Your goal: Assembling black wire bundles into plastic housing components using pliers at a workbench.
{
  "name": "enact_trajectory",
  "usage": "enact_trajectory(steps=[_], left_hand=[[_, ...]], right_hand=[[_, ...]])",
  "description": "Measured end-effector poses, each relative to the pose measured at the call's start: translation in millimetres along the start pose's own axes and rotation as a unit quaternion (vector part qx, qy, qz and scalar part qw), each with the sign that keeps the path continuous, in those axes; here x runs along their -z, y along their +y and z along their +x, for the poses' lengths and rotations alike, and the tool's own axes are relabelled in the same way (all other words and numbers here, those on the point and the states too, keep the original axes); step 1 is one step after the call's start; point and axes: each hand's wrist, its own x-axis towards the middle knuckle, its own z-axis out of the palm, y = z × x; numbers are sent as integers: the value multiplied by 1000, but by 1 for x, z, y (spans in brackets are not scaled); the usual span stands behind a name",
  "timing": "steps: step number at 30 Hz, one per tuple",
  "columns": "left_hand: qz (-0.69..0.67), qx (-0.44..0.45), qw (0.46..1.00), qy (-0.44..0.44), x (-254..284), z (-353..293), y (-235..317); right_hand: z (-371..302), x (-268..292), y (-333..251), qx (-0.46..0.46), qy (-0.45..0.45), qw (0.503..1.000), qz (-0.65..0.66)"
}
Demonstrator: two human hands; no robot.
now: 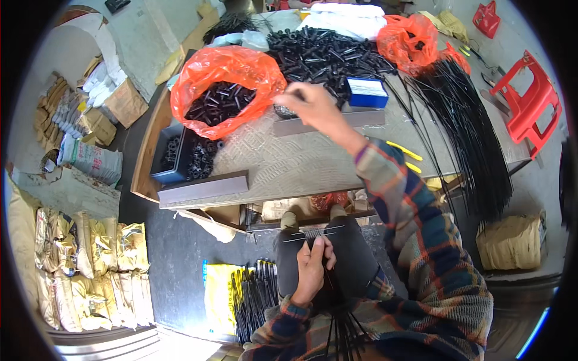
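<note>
My left hand [310,268] is closed in front of my lap around the upper end of a bundle of thin black rods [344,328], which fans out toward my body. Two thin silvery pins [333,228] stick out sideways above its fingertips. Over the table, my right hand [318,111] has its fingers curled together beside the rim of an orange plastic bag [182,96] holding short black tubes [220,102]. Whatever its fingertips hold, if anything, is too small to make out. Below that hand sits a small container [283,112], partly covered by it.
A heap of black tubes [325,51], a blue box [367,93] and long black rods [466,126] lie on the table [271,171]. Grey bars [205,189] lie along its front. Yellow-handled pliers [404,156] are near my right sleeve. A red stool [531,102] is at right.
</note>
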Motion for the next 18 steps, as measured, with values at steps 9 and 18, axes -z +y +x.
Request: enact_trajectory(steps=[9,18], left_hand=[[-29,-7,1000,2,16,8,6],[-44,-7,999,-26,22,9,4]], right_hand=[[141,-88,80,263,-6,802,-537],[125,-98,67,281,-73,849,-442]])
